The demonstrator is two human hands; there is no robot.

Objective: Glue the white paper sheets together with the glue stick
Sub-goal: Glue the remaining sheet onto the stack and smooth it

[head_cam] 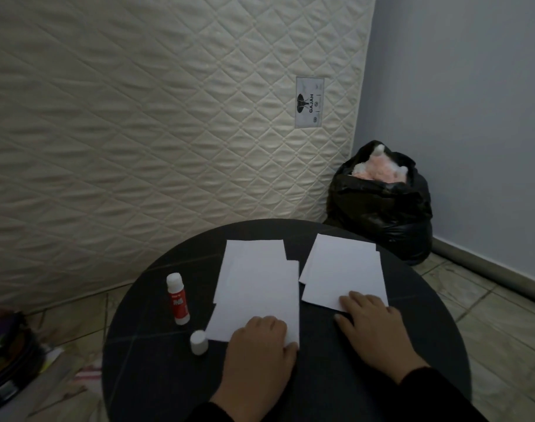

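Note:
Two piles of white paper sheets lie on the round black table (156,376): a left pile (257,287) and a right pile (345,269). My left hand (257,348) rests with curled fingers on the near edge of the left pile. My right hand (372,324) lies flat on the near corner of the right pile. A red-and-white glue stick (178,298) lies uncapped on the table, left of the left pile. Its white cap (198,342) stands apart near my left hand.
A quilted cream mattress (138,117) leans upright behind the table. A black bag (381,205) with pink and white stuffing sits on the tiled floor at the back right, by the blue wall. Dark clutter (7,354) lies on the floor at the left.

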